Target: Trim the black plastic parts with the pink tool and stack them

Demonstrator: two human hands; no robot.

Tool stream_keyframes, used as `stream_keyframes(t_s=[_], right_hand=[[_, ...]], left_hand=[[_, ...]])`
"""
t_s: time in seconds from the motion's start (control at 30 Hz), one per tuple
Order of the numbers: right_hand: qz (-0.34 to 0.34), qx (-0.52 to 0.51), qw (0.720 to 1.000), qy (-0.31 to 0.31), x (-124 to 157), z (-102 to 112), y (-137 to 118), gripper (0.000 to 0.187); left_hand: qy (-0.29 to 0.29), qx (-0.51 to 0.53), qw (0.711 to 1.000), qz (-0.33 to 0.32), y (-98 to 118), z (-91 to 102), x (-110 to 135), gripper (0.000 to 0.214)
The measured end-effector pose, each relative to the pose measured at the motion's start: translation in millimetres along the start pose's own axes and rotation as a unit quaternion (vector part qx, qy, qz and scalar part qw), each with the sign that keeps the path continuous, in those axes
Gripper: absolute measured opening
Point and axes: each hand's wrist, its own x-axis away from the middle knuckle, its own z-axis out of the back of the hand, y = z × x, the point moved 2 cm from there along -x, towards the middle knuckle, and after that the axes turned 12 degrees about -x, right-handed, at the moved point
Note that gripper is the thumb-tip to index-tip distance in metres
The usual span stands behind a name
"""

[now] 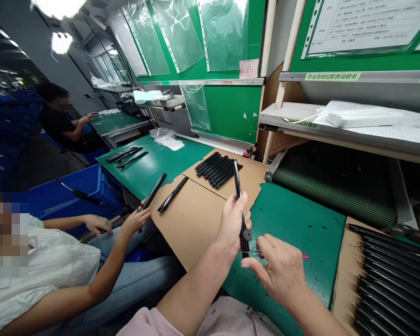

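My left hand [233, 221] is closed around a long glossy black plastic strip [237, 179], held tilted upright above the bench. Near its lower end the strip carries a small round tab with a hole. My right hand [280, 266] is closed on a slim tool [255, 253] whose thin, shiny tip crosses the strip's lower end. A pink end [305, 256] shows behind that hand, apparently of the same tool; its middle is hidden by my fingers. Dark shavings lie on the green mat [301, 210] beneath.
Similar black strips lie in a row on cardboard [219, 169] ahead and in a larger stack [399, 280] at right. A co-worker [56, 270] on my left holds another strip [154, 191]. A blue bin [105, 186] stands beyond; a ribbed conveyor [336, 186] sits under the right shelf.
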Motion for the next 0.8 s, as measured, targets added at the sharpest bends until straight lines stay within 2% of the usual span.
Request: stream_keyframes(t_s=[0.07,0.23,0.33,0.43,0.6,0.8], right_hand=[[0.005,-0.013,1.0,0.009,1,-1,-2,0.058],[0.093,-0.067,0.993,-0.018,8,1,-12,0.056],[0.047,-0.084,0.995,-0.013,5,7,-6,0.054],[-0.001,-0.058,0.998,-0.029,-5,11,4,0.055],[0.02,-0.025,0.998,-0.062,-14,12,7,0.06],[0.039,-0.014,0.999,-0.021,-8,8,4,0.054]], left_hand=[[-0.001,0.01,1.0,-0.004,1,-0.1,0,0.035],[0.005,0.104,0.994,0.022,7,3.3,-2,0.023],[-0.015,0.118,0.992,0.031,11,5.6,-3,0.027],[-0.052,0.096,0.994,0.015,10,5.8,-1,0.02],[-0.065,0.094,0.993,0.009,6,4.1,0,0.015],[-0.039,0.113,0.993,0.016,7,5.3,-3,0.017]])
